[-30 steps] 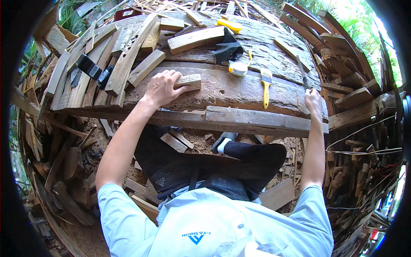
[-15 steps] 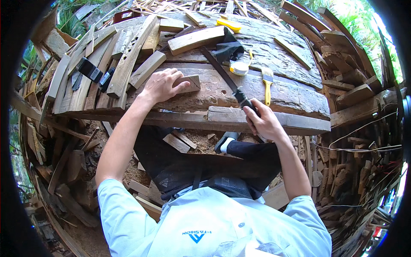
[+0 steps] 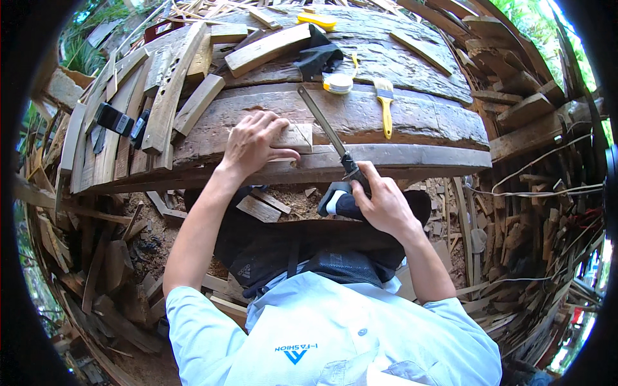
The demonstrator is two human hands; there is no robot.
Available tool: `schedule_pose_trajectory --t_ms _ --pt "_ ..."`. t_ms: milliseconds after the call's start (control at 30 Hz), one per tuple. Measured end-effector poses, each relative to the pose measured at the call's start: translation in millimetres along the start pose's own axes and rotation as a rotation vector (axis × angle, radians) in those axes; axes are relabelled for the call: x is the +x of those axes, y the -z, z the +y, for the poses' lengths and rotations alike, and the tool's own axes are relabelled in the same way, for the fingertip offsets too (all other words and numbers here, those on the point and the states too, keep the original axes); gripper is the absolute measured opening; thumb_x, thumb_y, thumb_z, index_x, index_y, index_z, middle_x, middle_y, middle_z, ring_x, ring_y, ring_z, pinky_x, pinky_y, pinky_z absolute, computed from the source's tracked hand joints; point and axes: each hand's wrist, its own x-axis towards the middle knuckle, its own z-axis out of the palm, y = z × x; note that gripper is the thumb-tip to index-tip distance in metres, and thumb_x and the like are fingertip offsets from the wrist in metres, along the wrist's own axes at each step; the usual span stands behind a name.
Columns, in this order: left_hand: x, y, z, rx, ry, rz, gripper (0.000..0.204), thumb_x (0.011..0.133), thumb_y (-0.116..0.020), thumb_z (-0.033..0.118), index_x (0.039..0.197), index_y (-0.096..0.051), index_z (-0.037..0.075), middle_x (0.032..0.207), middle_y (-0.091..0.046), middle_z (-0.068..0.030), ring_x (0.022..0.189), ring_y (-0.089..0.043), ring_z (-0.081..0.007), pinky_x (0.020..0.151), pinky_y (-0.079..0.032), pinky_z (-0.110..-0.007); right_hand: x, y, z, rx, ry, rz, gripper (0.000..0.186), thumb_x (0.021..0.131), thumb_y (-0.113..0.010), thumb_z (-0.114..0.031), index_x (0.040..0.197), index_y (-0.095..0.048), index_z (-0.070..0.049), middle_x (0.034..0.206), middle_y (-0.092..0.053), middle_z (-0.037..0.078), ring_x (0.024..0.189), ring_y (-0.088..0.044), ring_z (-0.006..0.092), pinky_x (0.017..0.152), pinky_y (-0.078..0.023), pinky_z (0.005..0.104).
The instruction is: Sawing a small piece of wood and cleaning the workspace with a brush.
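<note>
My left hand lies over a short wooden block at the near edge of the plank bench. Its fingers press on the block's top and the thumb reaches along the near side. Dark lines cross the block's top face. In my right hand is the black handle of a long, narrow-bladed hand saw. The blade points up and to the left, just right of the block; whether it touches the block I cannot tell.
On the bench are a yellow-handled paintbrush, a tape roll, a black cloth, a yellow brush-like object and loose boards. Black packs rest at the left. Scrap wood is piled at the right.
My left hand and the block have shifted right, toward the near edge. The saw has turned so its blade now stands beside the block, and my right hand is slightly lower.
</note>
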Motion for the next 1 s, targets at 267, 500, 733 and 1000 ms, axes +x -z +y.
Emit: schedule_pose_trajectory --t_ms 267,500,733,1000 --pt "13 -8 27 0.012 0.166 -0.114 0.080 0.084 -0.061 0.081 0.109 -0.070 0.006 0.108 -0.068 -0.0087 0.108 -0.065 -0.0263 0.094 -0.055 -0.042 -25 -14 4 -0.220 0.046 0.051 0.026 0.106 -0.055 -0.021 0.120 -0.048 0.000 0.072 -0.065 0.023 0.069 -0.069 0.0415 0.063 -0.054 0.0502" --pt "17 -7 26 0.064 0.070 -0.218 0.078 0.089 -0.063 0.073 0.119 -0.060 0.001 0.118 -0.058 -0.0145 0.113 -0.059 -0.0332 0.100 -0.049 -0.045 -33 -27 8 -0.456 0.078 0.050 0.028 0.111 -0.048 -0.025 0.111 -0.051 0.002 0.070 -0.068 0.019 0.060 -0.070 0.0354 0.049 -0.053 0.0441" --pt "15 -8 32 -0.067 0.230 -0.196 0.069 0.082 -0.076 0.069 0.110 -0.060 0.007 0.108 -0.062 -0.0113 0.107 -0.063 -0.0294 0.088 -0.056 -0.044 -37 -28 -8 -0.581 -0.036 0.018 0.025 0.111 -0.046 -0.023 0.110 -0.054 0.001 0.070 -0.071 0.016 0.060 -0.073 0.0302 0.047 -0.054 0.0389" --pt "14 -24 30 0.134 0.081 -0.073 0.079 0.078 -0.069 0.081 0.107 -0.072 0.008 0.106 -0.066 -0.0084 0.104 -0.066 -0.0261 0.084 -0.059 -0.043 -37 -39 -8 -0.655 -0.077 -0.057 0.024 0.107 -0.049 -0.016 0.116 -0.056 0.005 0.072 -0.071 0.018 0.062 -0.073 0.0330 0.049 -0.054 0.0421"
